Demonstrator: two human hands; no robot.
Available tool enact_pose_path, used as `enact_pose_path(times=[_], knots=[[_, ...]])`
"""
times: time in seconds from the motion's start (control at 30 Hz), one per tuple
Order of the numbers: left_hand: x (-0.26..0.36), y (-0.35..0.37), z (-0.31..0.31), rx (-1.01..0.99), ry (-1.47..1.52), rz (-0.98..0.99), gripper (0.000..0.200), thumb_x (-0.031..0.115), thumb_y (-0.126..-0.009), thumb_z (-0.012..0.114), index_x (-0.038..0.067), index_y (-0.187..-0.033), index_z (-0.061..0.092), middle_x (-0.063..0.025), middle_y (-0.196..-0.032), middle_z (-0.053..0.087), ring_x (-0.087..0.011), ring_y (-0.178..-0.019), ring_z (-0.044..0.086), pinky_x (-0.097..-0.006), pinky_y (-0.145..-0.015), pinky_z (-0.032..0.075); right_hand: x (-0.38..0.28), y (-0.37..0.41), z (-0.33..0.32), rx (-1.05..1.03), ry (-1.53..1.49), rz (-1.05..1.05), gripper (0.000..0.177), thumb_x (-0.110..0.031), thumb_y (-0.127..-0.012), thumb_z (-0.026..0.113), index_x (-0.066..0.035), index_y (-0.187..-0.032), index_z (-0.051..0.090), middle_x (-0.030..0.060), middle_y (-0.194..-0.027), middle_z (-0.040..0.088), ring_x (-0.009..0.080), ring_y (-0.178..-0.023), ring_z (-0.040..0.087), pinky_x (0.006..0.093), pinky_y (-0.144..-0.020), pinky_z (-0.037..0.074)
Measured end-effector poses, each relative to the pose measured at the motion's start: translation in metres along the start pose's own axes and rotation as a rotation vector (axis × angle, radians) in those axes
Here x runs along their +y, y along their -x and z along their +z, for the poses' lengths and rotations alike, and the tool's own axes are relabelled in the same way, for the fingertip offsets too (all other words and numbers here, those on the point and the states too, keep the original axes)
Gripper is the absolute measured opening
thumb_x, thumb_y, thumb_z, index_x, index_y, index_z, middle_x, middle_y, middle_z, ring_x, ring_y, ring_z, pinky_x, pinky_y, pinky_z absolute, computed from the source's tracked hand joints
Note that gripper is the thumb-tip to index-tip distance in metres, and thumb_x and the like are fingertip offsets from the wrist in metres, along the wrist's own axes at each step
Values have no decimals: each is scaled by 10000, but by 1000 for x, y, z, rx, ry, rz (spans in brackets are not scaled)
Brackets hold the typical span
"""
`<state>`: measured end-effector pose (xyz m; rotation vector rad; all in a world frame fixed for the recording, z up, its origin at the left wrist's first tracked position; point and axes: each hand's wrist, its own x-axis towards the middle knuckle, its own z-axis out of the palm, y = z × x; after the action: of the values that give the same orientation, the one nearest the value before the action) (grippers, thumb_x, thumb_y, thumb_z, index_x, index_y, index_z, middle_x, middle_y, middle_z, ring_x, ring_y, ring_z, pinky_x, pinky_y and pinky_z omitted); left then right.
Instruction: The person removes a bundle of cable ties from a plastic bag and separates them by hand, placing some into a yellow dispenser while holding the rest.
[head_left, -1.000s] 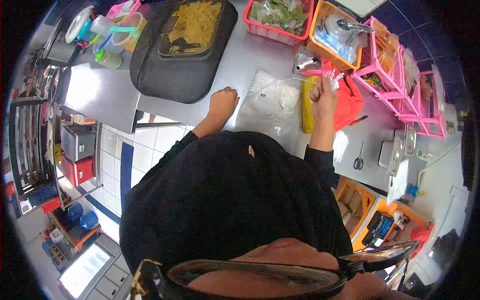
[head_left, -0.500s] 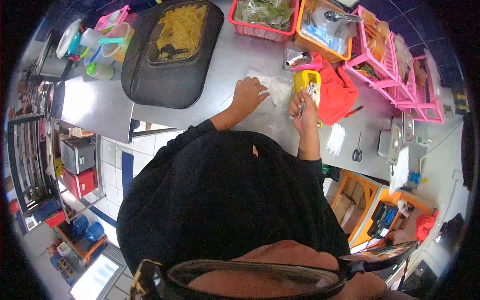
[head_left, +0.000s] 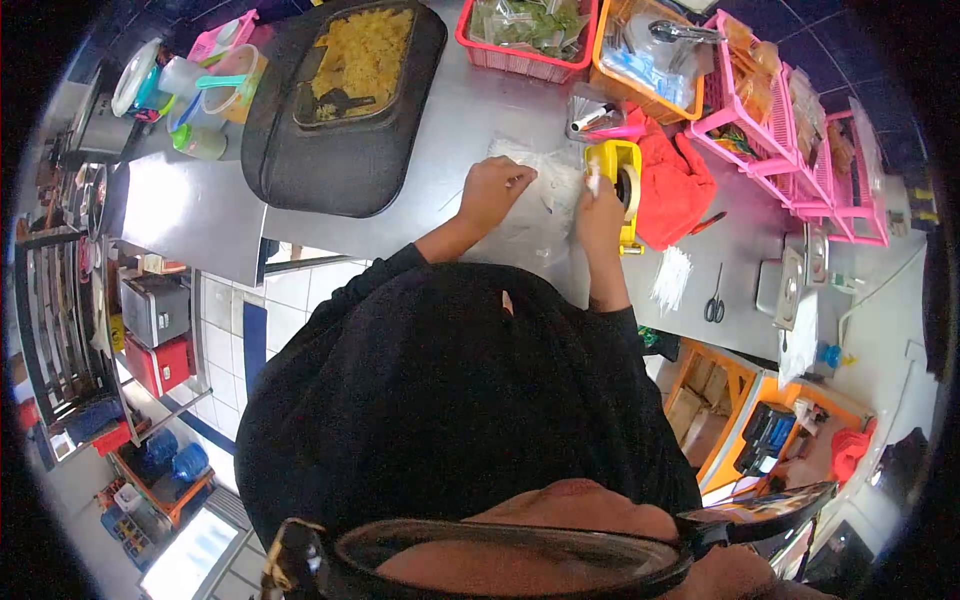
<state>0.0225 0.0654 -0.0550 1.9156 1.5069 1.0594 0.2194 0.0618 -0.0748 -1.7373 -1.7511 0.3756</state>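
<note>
My left hand point(head_left: 492, 192) hovers over the steel table point(head_left: 440, 130), its thumb and fingertips pinched together; what they hold, if anything, is too small to name. My right hand point(head_left: 600, 215) is closed round a small whitish item point(head_left: 594, 184), beside a yellow tape dispenser point(head_left: 632, 155) with a tape roll in it. Between my hands lies a clear plastic sheet or bag point(head_left: 535, 225). A thin dark stick or wire point(head_left: 450, 201) is by my left wrist.
A dark case with a tray of yellow food point(head_left: 360, 60) stands left. Behind are a red basket point(head_left: 525, 62), an orange basket point(head_left: 648, 95) and pink racks point(head_left: 765, 165). Right lie a red cloth point(head_left: 672, 185), white sticks point(head_left: 671, 280) and scissors point(head_left: 714, 305).
My right hand has moved down and turned, uncovering the tape roll in the yellow dispenser. The fingertips of my left hand have come together.
</note>
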Motion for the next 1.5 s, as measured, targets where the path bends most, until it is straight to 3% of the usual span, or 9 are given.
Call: enact_pose_path(times=[0.07,0.1,0.23,0.3,0.5,0.9,1.13,1.33,1.5], knots=[[4,1,-7,83,70,-2,137,195,-775,645,72,-813,693,-97,-732,631,-229,-641,585,-326,-586,451,-32,-8,-9,-136,292,159,218,-117,-843,481,-29,-1041,505,216,-774,614,372,-731,608,457,-665,468],[6,1,-10,114,103,-18,138,190,-777,649,68,-823,693,-101,-737,632,-228,-642,584,-318,-583,450,-40,-14,-9,-173,272,197,213,-113,-824,471,-15,-1011,502,248,-806,609,410,-779,597,492,-677,459],[9,4,-25,148,151,-66,160,200,-794,649,68,-872,694,-109,-736,629,-216,-634,579,-296,-568,438,-23,-34,26,-203,399,201,206,-123,-827,452,21,-963,505,229,-801,622,372,-762,621,460,-672,491],[14,7,-35,121,170,-126,142,167,-801,646,74,-896,693,-105,-790,641,-183,-684,585,-273,-616,444,-18,-38,37,-228,498,125,228,-129,-823,444,31,-972,509,203,-803,635,338,-745,639,433,-666,512],[6,15,-51,81,242,-207,132,143,-817,633,94,-923,695,-74,-870,625,-141,-781,560,-250,-690,438,-19,-47,51,-200,494,188,272,-140,-839,424,63,-1010,482,198,-807,639,322,-709,649,435,-626,520],[5,27,-51,-39,554,-246,133,112,-831,615,74,-934,690,-82,-900,621,-136,-839,567,-241,-748,445,-27,-37,51,-165,527,274,408,-136,-866,393,39,-1231,347,188,-742,639,313,-688,653,425,-597,523],[18,26,-64,-176,554,-334,177,130,-865,575,-7,-935,662,-96,-963,633,-131,-883,573,-253,-791,456,-18,-47,59,-195,587,206,284,-146,-864,399,36,-1080,426,180,-789,648,293,-693,660,390,-588,532],[0,26,-62,-48,720,-380,254,176,-907,511,-37,-994,616,-94,-942,632,-147,-882,589,-279,-815,464,-18,-49,60,-209,593,191,247,-163,-868,391,17,-1022,460,170,-811,650,287,-703,659,399,-603,529],[-27,27,-77,177,1044,-634,278,214,-946,396,-24,-1059,485,-155,-964,605,-207,-924,589,-323,-859,461,-9,-42,62,-180,517,166,241,-162,-871,386,14,-1018,462,162,-781,645,317,-691,650,434,-609,521]])
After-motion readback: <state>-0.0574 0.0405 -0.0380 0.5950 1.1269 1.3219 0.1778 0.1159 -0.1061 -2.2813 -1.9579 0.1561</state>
